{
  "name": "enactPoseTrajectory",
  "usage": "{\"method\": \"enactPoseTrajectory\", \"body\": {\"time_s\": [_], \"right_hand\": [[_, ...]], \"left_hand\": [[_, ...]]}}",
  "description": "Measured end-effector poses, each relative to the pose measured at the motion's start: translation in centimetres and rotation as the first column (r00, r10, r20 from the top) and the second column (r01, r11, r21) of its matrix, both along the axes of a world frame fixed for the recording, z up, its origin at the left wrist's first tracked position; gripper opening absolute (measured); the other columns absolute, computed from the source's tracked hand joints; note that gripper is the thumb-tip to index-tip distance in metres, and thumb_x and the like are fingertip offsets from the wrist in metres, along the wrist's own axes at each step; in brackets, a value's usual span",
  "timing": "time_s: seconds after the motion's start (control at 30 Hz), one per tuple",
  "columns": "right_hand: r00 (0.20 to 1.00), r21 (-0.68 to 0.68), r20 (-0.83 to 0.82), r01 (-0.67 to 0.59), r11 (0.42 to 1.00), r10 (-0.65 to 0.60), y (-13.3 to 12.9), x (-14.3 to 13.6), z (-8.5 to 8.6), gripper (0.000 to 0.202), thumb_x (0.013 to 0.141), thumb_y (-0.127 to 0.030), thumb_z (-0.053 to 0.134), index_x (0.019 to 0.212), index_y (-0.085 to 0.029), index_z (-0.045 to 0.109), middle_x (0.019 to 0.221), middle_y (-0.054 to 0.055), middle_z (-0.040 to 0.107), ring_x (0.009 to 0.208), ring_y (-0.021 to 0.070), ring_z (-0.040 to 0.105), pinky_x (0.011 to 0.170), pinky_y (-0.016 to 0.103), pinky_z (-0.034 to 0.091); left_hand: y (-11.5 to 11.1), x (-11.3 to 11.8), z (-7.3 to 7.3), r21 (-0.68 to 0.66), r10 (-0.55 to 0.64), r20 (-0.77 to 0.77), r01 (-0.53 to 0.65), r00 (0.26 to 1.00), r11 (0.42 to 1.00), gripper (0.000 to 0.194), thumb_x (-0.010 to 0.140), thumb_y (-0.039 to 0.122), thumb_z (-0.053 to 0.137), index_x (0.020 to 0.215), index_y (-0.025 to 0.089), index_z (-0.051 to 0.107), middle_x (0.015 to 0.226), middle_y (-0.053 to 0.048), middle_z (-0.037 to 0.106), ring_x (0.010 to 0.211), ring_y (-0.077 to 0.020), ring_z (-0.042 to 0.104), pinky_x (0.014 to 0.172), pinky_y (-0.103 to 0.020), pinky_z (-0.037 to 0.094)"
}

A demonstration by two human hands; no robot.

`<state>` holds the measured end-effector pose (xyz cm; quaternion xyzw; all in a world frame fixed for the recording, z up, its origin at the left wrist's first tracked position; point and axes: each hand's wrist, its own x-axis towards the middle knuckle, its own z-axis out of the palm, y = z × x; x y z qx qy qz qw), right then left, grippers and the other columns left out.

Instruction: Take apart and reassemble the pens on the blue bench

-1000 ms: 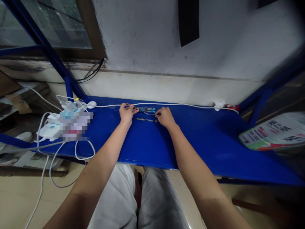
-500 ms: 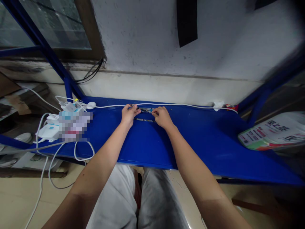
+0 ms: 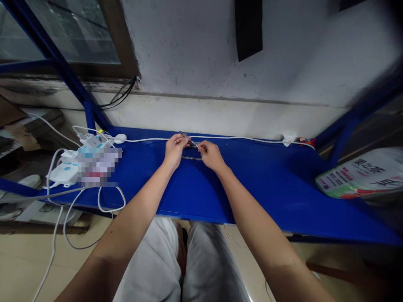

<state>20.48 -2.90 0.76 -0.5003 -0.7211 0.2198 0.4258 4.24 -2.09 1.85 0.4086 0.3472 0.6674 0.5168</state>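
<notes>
My left hand point(image 3: 174, 152) and my right hand point(image 3: 212, 155) are close together over the far middle of the blue tabletop. Between them is a thin, dark and silvery pen point(image 3: 191, 141), tilted with its upper end up and to the left. The fingers of the left hand pinch its upper part. At its lower right end, the right hand's fingertips close on it. Beneath the hands, another slim dark pen point(image 3: 191, 158) lies across the tabletop. More thin items behind the held pen are partly hidden by my fingers and too small to make out.
The blue table point(image 3: 195, 197) meets the wall at the back, where a white cable point(image 3: 233, 137) runs along. White power strips point(image 3: 67, 170) with tangled cords are at the left. A large labelled plastic jug point(image 3: 362, 174) lies at the right, and a small red packet point(image 3: 306, 141) sits farther back.
The hands have drawn slightly closer together. The held pen, nearly level before, now slants, its left end raised. The pen on the tabletop stays beneath the hands.
</notes>
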Motion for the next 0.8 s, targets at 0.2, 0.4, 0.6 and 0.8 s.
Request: {"method": "enactPoseTrajectory", "body": {"time_s": [0.2, 0.4, 0.6, 0.8], "right_hand": [[1.0, 0.008, -0.013, -0.025, 1.0, 0.025, -0.16, -0.33, -0.07, 0.015, 0.091, -0.015, 0.054, 0.091, -0.021, 0.068, 0.089, 0.006, 0.072, 0.083, 0.0207, 0.066, 0.081, 0.034, 0.052], [0.998, -0.032, -0.056, -0.035, 0.999, 0.033, -0.09, -0.42, -0.16, 0.015, 0.092, -0.017, 0.052, 0.09, -0.021, 0.066, 0.086, 0.005, 0.072, 0.082, 0.0208, 0.067, 0.08, 0.035, 0.053], [0.998, -0.004, -0.045, -0.039, 0.999, 0.039, -0.23, -0.56, -0.2, 0.013, 0.09, -0.017, 0.055, 0.093, -0.021, 0.067, 0.089, 0.006, 0.072, 0.084, 0.0214, 0.068, 0.081, 0.035, 0.053], [0.997, -0.017, -0.05, -0.052, 0.998, 0.051, -0.16, -0.64, -0.41, 0.016, 0.092, -0.015, 0.052, 0.094, -0.021, 0.066, 0.089, 0.006, 0.072, 0.081, 0.0203, 0.068, 0.079, 0.034, 0.053]], "left_hand": [[-0.2, 0.23, 0.36, -0.041, 0.018, 0.041, -0.016, 0.999, 0.999, 0.005, 0.085, 0.014, 0.076, 0.087, 0.017, 0.073, 0.078, -0.001, 0.07, 0.069, -0.012, 0.065, 0.078, -0.031, 0.054], [-0.46, 0.3, 0.86, -0.05, -0.038, 0.047, 0.04, 0.998, 0.998, 0.009, 0.087, 0.012, 0.071, 0.093, 0.017, 0.075, 0.099, -0.008, 0.078, 0.088, -0.0175, 0.071, 0.088, -0.034, 0.053], [-0.12, 0.24, 0.41, -0.023, 0.001, 0.007, -0.001, 1.0, 1.0, 0.011, 0.082, 0.016, 0.078, 0.092, 0.019, 0.074, 0.088, -0.004, 0.075, 0.083, -0.016, 0.069, 0.085, -0.032, 0.054], [-0.26, 0.33, 0.56, -0.042, -0.067, 0.066, 0.07, 0.996, 0.997, 0.008, 0.087, 0.016, 0.074, 0.093, 0.018, 0.07, 0.095, -0.007, 0.077, 0.089, -0.0184, 0.071, 0.089, -0.035, 0.053]]}}
